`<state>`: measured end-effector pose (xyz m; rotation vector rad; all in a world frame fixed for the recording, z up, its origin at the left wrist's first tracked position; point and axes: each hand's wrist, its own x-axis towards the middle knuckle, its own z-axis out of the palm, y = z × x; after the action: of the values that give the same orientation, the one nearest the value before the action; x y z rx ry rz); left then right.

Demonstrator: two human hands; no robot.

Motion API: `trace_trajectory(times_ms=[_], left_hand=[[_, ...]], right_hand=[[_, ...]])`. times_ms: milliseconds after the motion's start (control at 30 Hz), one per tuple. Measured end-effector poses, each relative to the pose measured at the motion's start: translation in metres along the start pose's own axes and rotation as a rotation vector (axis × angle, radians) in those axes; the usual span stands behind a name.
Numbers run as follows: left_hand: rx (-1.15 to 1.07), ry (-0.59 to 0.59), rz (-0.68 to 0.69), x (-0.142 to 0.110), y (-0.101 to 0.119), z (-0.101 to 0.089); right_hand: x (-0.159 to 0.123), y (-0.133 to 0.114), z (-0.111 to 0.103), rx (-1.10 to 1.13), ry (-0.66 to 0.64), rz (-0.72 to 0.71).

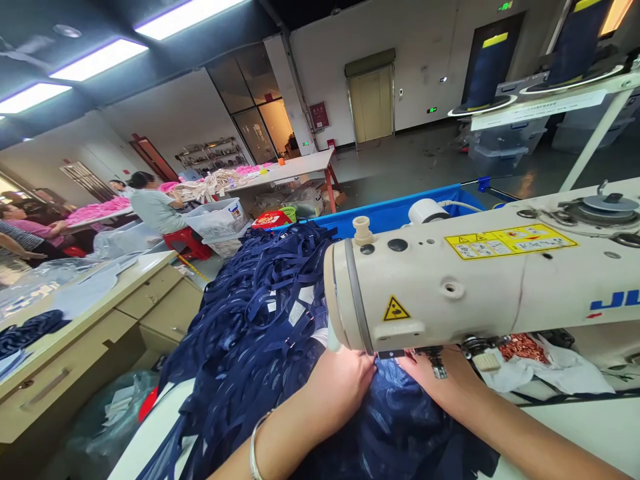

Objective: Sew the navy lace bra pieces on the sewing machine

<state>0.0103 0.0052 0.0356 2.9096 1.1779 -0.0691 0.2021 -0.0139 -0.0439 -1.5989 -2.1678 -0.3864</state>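
Observation:
A cream sewing machine (480,280) fills the right half of the view. Beneath its head lies dark navy fabric (400,420). My left hand (340,387), with a silver bangle on the wrist, rests on this fabric at the needle, fingers curled and pressed onto the cloth. My right hand (435,380) lies on the same fabric just right of the needle, and the machine head hides its fingertips. A big heap of navy straps (260,307) piles up to the left of the machine.
A blue bin (395,210) stands behind the strap heap. A wooden desk with drawers (100,333) is at the left. Other people sit at tables with pink cloth (95,210) far left. A white long table (290,170) stands mid-room.

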Motion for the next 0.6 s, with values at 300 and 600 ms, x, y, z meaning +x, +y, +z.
trace_trajectory(times_ms=[300,600], left_hand=[[0.018,0.016,-0.001,-0.001,-0.003,0.004],[-0.005,0.011,0.01,-0.004,-0.004,0.002]], right_hand=[[0.0,0.0,-0.003,-0.006,0.053,-0.014],[-0.015,0.002,0.014,0.058,0.055,-0.018]])
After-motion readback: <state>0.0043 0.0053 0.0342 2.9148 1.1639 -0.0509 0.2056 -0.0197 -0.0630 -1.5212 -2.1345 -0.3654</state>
